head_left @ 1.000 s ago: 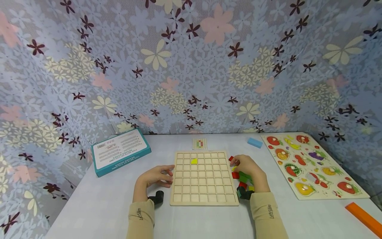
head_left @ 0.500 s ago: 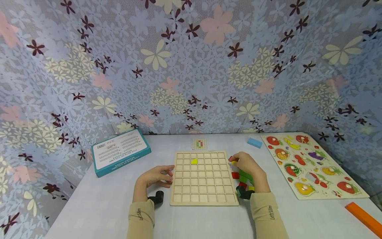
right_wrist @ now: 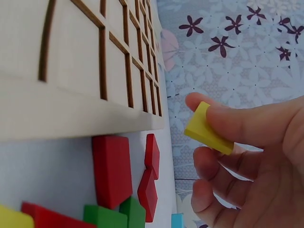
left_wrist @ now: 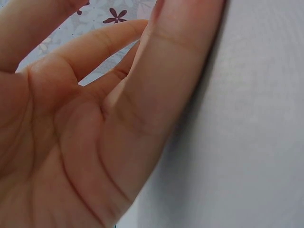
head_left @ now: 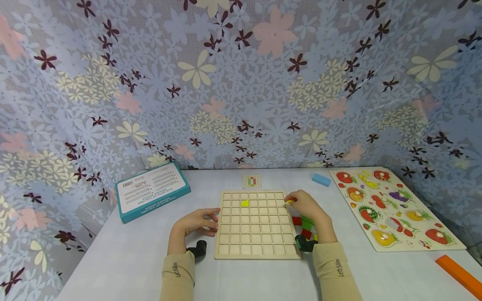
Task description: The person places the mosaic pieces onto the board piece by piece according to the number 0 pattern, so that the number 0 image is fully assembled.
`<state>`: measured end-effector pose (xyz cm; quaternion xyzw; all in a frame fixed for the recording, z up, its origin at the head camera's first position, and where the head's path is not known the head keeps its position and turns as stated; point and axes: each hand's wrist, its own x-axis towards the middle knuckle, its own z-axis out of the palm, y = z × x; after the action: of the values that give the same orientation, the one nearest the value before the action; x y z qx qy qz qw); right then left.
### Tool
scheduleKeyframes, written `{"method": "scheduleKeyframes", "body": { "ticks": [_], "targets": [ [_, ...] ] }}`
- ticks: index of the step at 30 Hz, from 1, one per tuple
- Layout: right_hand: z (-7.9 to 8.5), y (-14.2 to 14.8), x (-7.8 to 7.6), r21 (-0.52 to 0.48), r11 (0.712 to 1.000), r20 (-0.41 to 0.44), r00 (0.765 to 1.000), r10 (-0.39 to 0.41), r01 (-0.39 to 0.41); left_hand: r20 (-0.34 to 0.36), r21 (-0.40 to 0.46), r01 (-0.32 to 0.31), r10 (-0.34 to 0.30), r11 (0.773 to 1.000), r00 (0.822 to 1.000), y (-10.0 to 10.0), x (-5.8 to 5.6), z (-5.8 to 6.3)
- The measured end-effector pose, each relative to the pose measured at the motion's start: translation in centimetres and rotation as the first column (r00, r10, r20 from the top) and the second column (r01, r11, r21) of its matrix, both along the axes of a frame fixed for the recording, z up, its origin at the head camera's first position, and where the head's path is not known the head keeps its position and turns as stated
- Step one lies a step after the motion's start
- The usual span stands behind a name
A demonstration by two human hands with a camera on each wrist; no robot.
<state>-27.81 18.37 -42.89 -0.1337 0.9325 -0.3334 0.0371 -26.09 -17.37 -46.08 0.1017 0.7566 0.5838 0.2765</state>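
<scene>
A wooden grid board lies on the white table, with one yellow tile in an upper cell left of centre. My right hand pinches a yellow block between thumb and finger, held up beside the board's right edge. Below that hand lie loose red and green blocks, partly hidden by the forearm. My left hand rests at the board's left edge, fingers relaxed, holding nothing; in the left wrist view its palm is bare.
Behind the board lies a small pattern card. A teal box stands at the back left. To the right are a blue block, a fruit puzzle board and an orange bar. A flowered cloth hangs behind the table.
My right hand has picked the yellow block out of the loose blocks and moved up and left toward the board's right edge. The left hand has stayed put.
</scene>
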Motion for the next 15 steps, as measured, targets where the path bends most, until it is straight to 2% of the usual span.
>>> {"method": "scheduleKeyframes", "body": {
  "ticks": [7,15],
  "targets": [
    [-0.01,-0.25,-0.01,-0.039,0.999,-0.015,1.0,-0.009,0.008,0.0,0.0,-0.001,0.001,1.0,1.0,-0.1,0.03,0.04],
    [0.36,-0.29,0.18,-0.08,0.996,0.016,1.0,-0.022,0.023,-0.003,-0.001,0.002,-0.002,1.0,1.0,-0.04,-0.02,0.01]
  ]
}}
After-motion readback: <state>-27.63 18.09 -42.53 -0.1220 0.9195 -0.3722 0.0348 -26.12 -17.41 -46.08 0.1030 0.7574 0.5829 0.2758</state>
